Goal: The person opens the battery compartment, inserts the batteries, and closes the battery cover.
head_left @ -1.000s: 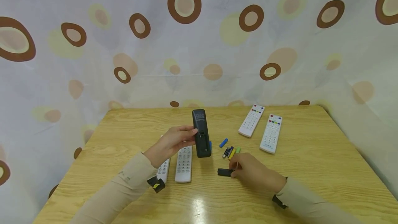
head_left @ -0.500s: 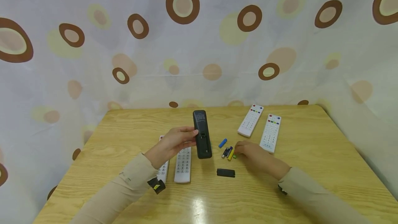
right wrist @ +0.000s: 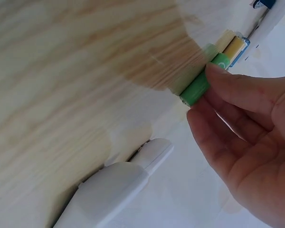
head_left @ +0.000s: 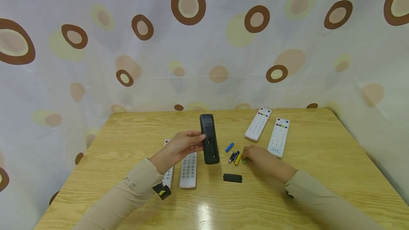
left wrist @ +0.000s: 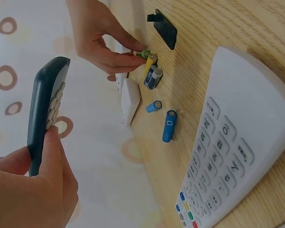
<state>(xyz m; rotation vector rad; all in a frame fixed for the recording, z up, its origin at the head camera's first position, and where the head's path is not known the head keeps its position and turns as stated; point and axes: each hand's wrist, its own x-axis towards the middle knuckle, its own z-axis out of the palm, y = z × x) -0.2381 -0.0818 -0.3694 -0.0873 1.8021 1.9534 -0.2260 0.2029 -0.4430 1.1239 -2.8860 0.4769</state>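
My left hand (head_left: 179, 148) grips a black remote control (head_left: 210, 139) by its side, raised upright above the table. Its back faces the head camera, and the battery compartment in its lower half is uncovered. With thumb and fingertips, my right hand (head_left: 265, 160) pinches a green battery (right wrist: 197, 88) low at the tabletop. Close beside that lie a yellow battery (head_left: 238, 159) and two dark batteries (head_left: 232, 157). One blue battery (head_left: 229, 147) rests a little farther back; a second blue battery (left wrist: 169, 126) shows in the left wrist view. The black battery cover (head_left: 232, 178) lies nearer me.
Two white remotes, one farther back (head_left: 258, 124) and one nearer (head_left: 278, 137), lie at the right. On the left, another white remote (head_left: 188, 171) and one partly under my left forearm (head_left: 168, 176) lie on the wooden table (head_left: 204, 201). A patterned curtain (head_left: 204, 45) hangs behind.
My right hand has let go of the battery cover, moved back to the batteries and taken hold of the green one. The left hand with the black remote has barely moved.
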